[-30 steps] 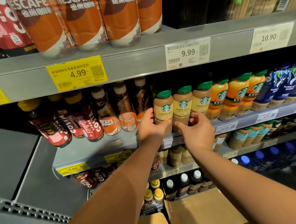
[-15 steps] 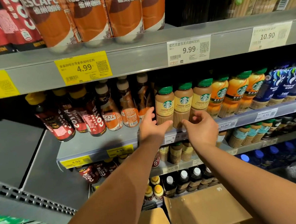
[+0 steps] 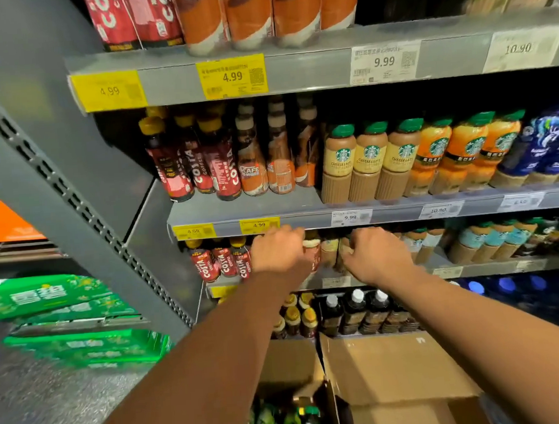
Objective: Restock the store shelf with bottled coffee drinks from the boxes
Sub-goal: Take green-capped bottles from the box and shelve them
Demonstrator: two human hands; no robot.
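Shelving (image 3: pixel 71 180) in grey steel, perforated upright at left, four stocked tiers in view. Open cardboard box (image 3: pixel 391 369) at foot of unit, flaps up, under both forearms; green-capped bottles (image 3: pixel 286 420) in dark opening at its left, blurred. Green packs (image 3: pixel 56 297) stacked on floor left of upright. Both arms extended toward third tier from top. Left hand (image 3: pixel 279 253) in front of that tier, just below yellow tag (image 3: pixel 259 225) marked 4.99, back toward camera, fingers curled; cream-capped bottle (image 3: pixel 312 246) touching or just beside its thumb side, grip on it not determinable. Right hand (image 3: pixel 375 254) near and level with left hand, fingers curled downward before front row of tan bottles; contact or grip not determinable. Task item: three latte bottles (image 3: pixel 369 162), green caps, beige labels, upright and touching side by side at front edge of second tier, above both hands, over white tag (image 3: pixel 351 217) marked 9.99. To their right, orange bottles (image 3: pixel 466 152), then blue bottles (image 3: pixel 551 146). To their left, set further back, Nescafé bottles (image 3: pixel 252 167) and Costa bottles (image 3: pixel 195 164), leaning. More Costa bottles on third tier, left of left hand. Dark bottles (image 3: pixel 354 312) with white caps on bottom tier, behind box.
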